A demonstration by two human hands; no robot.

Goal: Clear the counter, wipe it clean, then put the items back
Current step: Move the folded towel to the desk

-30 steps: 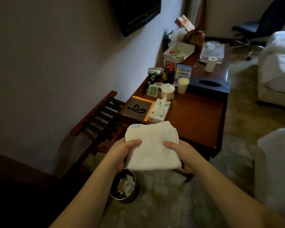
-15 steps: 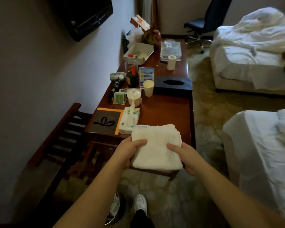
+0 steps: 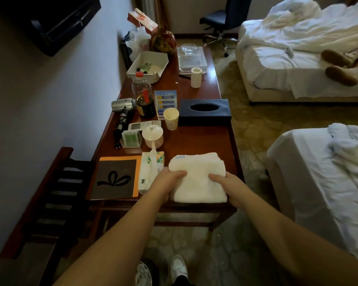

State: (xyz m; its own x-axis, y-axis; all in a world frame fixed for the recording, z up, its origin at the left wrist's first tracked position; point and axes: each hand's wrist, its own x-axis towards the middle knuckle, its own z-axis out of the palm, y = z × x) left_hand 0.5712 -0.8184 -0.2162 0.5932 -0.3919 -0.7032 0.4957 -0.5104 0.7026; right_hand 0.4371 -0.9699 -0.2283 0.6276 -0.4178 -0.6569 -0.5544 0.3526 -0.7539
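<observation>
The folded white towel (image 3: 197, 178) lies at the near right corner of the wooden tabletop (image 3: 196, 141); far left of the towel sits a dark folder (image 3: 114, 178) with an orange border; just left of the towel lies a tissue pack (image 3: 150, 172); the left hand (image 3: 166, 182) grips the towel's left edge, thumb on top; the right hand (image 3: 228, 185) grips its right edge likewise; beyond the towel stand a paper cup (image 3: 171, 118) and a dark tissue box (image 3: 204, 111).
</observation>
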